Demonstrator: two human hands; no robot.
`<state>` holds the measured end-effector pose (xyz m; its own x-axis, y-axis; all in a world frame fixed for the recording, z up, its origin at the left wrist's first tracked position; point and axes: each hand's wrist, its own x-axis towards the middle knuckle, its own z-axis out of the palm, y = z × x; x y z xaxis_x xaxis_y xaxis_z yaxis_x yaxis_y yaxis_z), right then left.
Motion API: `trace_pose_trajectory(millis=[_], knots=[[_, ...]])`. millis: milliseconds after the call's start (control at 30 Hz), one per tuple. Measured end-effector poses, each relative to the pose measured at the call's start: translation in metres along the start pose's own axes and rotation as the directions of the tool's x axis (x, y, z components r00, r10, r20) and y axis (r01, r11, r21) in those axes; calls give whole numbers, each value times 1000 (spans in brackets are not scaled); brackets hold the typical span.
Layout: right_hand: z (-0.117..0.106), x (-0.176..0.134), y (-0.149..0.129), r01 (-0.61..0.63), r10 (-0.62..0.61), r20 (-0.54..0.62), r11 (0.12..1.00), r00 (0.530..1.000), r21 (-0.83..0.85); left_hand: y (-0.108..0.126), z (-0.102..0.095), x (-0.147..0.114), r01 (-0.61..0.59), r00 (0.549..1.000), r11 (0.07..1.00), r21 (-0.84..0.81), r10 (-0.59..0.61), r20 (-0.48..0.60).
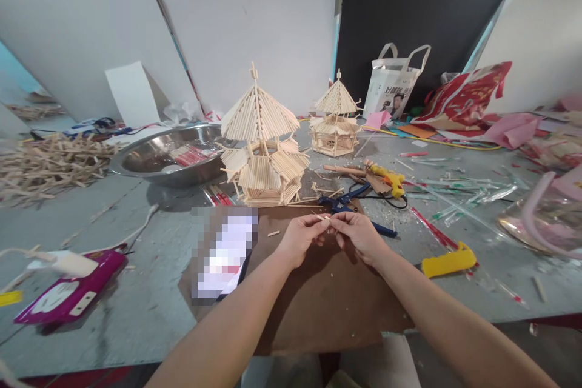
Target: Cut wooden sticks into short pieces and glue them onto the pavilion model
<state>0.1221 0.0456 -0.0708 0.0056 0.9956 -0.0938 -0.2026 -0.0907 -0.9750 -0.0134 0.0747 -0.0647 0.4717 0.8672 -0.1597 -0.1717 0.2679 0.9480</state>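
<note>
My left hand [300,237] and my right hand [358,234] meet over a brown board [313,309], fingertips pinched together. Between them is a short, thin wooden stick [322,217], its pale end showing at the left fingertips; the rest is covered by my fingers. Just beyond my hands lie blue-handled pliers [348,197]. A loose bit of stick [273,233] rests on the board to the left. Behind stands a pavilion model made of wooden sticks [264,151], with a smaller stick pavilion [335,121] farther back.
On the left are a metal basin [131,160], a heap of sticks [54,163], a phone [227,254] and a purple case [73,291]. To the right lie a yellow glue gun [388,179], a yellow tool [449,260] and plastic scraps. A white bag [391,88] stands at the back.
</note>
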Motion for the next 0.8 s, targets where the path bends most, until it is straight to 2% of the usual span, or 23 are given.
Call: trace_pose_trajectory(millis=[133, 267, 333, 400, 467, 533, 633, 800], knots=[[3, -1, 1, -76, 70, 66, 993, 995, 91, 1, 2, -2, -46, 999, 996, 82, 48, -25], [0, -1, 0, -125, 123, 90, 992, 988, 17, 3, 1, -2, -51, 998, 994, 100, 55, -38], [-5, 0, 1, -51, 56, 47, 994, 997, -94, 4, -1, -1, -22, 997, 997, 72, 27, -67], [-9, 0, 1, 107, -108, 9, 956, 994, -274, 5, -3, 0, 26, 996, 998, 55, -21, -91], [-12, -1, 1, 273, -283, 52, 838, 958, -473, 5, -4, 1, 61, 995, 996, 64, -56, -81], [-13, -3, 0, 389, -374, 157, 699, 914, -599, 5, -5, 1, 77, 996, 993, 91, -72, -58], [-11, -6, -1, 458, -401, 251, 591, 881, -664, 5, -6, 0, 101, 995, 988, 120, -96, -41], [-10, -6, 1, 444, -392, 251, 551, 885, -706, 5, -5, 0, 119, 993, 985, 125, -117, -28]])
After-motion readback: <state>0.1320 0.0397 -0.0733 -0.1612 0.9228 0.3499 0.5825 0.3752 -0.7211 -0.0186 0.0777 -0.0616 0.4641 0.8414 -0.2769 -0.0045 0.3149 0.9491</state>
